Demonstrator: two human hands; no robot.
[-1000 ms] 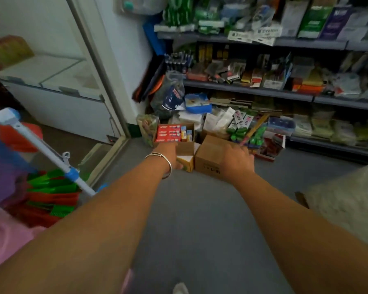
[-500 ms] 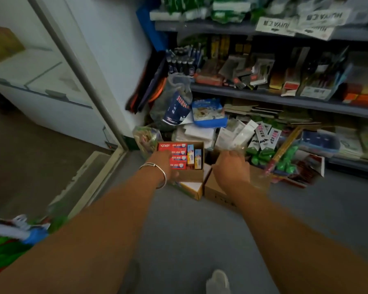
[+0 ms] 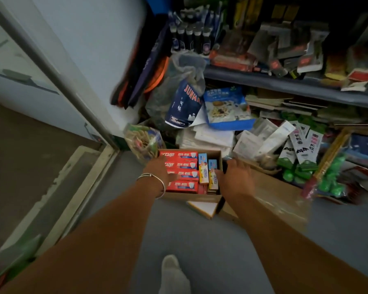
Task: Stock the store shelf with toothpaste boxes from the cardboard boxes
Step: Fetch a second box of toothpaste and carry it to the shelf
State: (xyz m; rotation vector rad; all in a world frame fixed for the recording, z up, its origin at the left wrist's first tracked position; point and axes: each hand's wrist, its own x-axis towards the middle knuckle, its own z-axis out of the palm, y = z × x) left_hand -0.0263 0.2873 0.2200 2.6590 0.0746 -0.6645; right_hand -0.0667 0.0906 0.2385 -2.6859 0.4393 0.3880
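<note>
Both arms outstretched, left hand [image 3: 160, 171] and right hand [image 3: 235, 179] spread

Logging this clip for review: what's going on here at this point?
A person is bending over an open cardboard box on the floor by the store shelf. The left hand rests on the red toothpaste boxes packed inside; the right hand reaches in beside the smaller yellow-and-blue boxes. Nothing has been lifted yet.

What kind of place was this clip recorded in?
Most likely a small general shop. A grey shelf is crammed with packaged goods, an open cardboard box on the floor holds red toothpaste boxes, and more packets are heaped on the floor beside it.
</note>
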